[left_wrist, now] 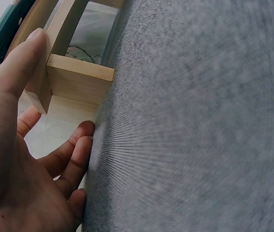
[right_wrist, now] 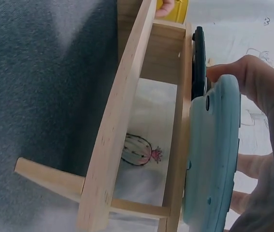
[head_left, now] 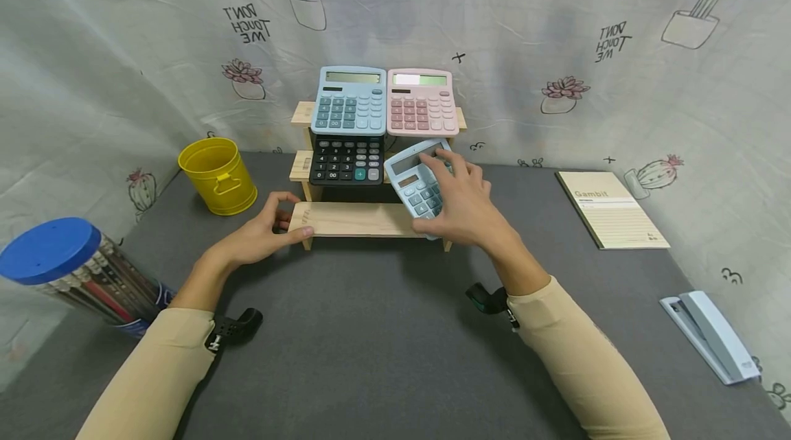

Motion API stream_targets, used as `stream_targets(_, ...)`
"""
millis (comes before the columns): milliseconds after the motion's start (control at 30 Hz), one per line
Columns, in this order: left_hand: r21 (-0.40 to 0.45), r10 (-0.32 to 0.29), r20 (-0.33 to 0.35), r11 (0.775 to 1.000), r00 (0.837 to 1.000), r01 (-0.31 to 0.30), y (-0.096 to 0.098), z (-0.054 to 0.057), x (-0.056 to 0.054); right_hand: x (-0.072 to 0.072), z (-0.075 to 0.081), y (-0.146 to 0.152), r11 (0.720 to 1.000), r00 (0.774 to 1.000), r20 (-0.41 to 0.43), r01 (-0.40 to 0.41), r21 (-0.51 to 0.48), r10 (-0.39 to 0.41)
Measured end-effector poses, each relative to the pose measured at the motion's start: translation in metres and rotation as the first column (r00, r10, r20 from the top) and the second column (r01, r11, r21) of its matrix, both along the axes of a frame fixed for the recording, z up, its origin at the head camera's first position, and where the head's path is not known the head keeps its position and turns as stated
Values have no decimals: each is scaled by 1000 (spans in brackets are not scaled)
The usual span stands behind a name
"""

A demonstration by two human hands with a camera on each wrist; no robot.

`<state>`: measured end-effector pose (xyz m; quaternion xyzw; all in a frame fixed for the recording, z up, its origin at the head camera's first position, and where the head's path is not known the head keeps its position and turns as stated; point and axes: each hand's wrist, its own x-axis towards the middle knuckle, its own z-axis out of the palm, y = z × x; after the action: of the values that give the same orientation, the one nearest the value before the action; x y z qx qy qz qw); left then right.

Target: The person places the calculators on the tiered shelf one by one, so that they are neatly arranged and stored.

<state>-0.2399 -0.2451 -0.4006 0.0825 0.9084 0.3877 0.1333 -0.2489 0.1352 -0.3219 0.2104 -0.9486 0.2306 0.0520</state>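
Note:
A three-tier wooden stand [head_left: 364,219] stands on the table. My left hand [head_left: 259,234] grips the left end of its lowest board, thumb on top; the left wrist view shows the board's end [left_wrist: 81,79] beside the fingers. My right hand [head_left: 463,200] holds a light blue calculator [head_left: 415,186] by its edges, tilted, at the right of the middle tier. In the right wrist view this calculator [right_wrist: 211,154] is seen from its side, close to the stand. A black calculator [head_left: 347,160] leans on the middle tier's left. Above are a larger blue calculator [head_left: 349,100] and a pink calculator [head_left: 423,102].
A yellow bucket [head_left: 218,176] stands left of the stand. Nearer on the left is a blue-lidded tub [head_left: 86,275] of pencils. To the right lie a notepad [head_left: 612,210] and a light blue stapler [head_left: 711,337]. A printed cloth [head_left: 395,7] hangs behind.

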Motion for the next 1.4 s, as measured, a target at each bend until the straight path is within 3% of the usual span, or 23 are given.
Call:
stream_targets(300, -21, -8, -10, 1000, 1000, 8, 1, 0, 0, -9, 1, -12, 995, 995, 25, 100, -14, -99)
stream_targets(500, -13, -18, -23, 1000, 1000, 17, 0, 0, 0, -15, 3, -22, 990, 991, 14, 134, 55, -135)
stream_targets(633, -11, -21, -26, 1000, 999, 21, 0, -2, 0, -16, 9, -20, 991, 992, 83, 88, 103, -97)
stream_targets(833, -16, -23, -28, 1000, 999, 22, -1, -3, -1, -17, 17, -4, 989, 978, 208, -46, 137, 17)
stream_targets(933, -15, -21, -27, 1000, 999, 21, -2, -3, -3, -19, 15, -1, 991, 983, 179, -56, 119, 34)
stream_targets(1133, -12, -24, -24, 1000, 999, 23, -2, -3, -4, -24, 0, -8, 999, 998, 50, 33, 23, -34)
stream_targets(1400, -14, -20, -18, 1000, 1000, 20, -1, -2, -1, -33, -18, -14, 994, 991, -97, 85, -67, -92)
